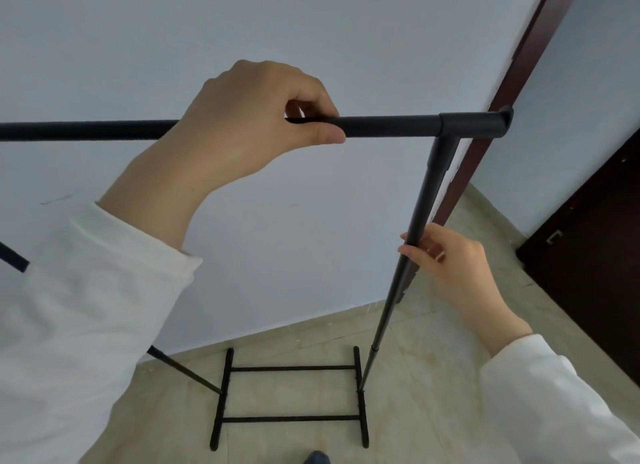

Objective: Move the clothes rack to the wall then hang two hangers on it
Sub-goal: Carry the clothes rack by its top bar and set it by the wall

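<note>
A black metal clothes rack point(388, 126) stands in front of me, close to a pale blue wall point(311, 40). My left hand point(249, 124) is wrapped around its horizontal top bar, left of the corner joint. My right hand point(450, 266) grips the right upright pole about a third of the way down. The rack's base point(291, 394), two feet joined by two crossbars, rests on the tiled floor just short of the wall. The left upright is mostly hidden behind my left sleeve. No hangers are in view.
A dark brown door frame point(519, 65) runs up the right side beside the rack's corner joint. A dark wooden door or cabinet point(595, 273) stands at the right. Beige floor tiles point(415, 411) lie below. The tip of a shoe point(317, 458) shows at the bottom edge.
</note>
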A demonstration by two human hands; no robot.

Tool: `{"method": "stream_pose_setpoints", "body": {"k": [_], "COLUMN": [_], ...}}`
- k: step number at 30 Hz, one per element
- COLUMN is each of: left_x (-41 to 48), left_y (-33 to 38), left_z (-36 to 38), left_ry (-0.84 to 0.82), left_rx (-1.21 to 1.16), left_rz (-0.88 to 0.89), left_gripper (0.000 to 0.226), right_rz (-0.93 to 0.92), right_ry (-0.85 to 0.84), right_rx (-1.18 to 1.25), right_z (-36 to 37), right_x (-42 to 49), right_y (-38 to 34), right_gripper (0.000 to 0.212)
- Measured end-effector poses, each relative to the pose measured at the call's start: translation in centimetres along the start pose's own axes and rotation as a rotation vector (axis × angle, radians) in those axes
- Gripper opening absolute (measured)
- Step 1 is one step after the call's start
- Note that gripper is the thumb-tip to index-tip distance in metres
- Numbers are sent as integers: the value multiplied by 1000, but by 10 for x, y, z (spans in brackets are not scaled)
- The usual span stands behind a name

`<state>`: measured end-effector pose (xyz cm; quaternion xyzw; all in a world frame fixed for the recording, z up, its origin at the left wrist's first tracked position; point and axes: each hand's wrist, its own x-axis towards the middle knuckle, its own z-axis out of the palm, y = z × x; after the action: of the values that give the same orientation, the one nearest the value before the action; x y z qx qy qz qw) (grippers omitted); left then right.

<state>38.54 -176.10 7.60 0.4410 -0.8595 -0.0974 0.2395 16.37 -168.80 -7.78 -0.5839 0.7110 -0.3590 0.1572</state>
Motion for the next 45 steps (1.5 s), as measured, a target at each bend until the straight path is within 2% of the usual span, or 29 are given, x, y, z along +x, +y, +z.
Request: {"method": "stream_pose_setpoints", "body": {"k": [12, 23, 33, 39, 41, 43, 45], "left_x": [41, 78, 92, 90, 85, 82, 78], "left_y": [-17, -5, 1, 11, 12, 24, 50], "left_z": [14, 38, 56, 64, 64, 70, 90], "left_ry": [124, 122, 78, 78, 168, 276, 276], "left_rx": [31, 73, -38, -7, 1, -67, -238], "left_rz": [-85, -99, -151, -73, -43, 65, 179], "left_gripper": [23, 25, 23, 25, 30, 32, 28], "right_rz": [-38, 17, 122, 269, 300, 354, 410], "right_ry": [5, 9, -9, 40, 53, 107, 175], "right_rx": [-42, -101, -84, 144, 242, 352, 459], "right_z": [14, 16, 13, 1, -2, -10, -20], "right_x": [71, 109, 117, 100, 91, 74, 48], "right_y": [1, 26, 38, 50, 52, 59, 72], "right_gripper": [31, 32, 35, 33, 31, 27, 19]}}
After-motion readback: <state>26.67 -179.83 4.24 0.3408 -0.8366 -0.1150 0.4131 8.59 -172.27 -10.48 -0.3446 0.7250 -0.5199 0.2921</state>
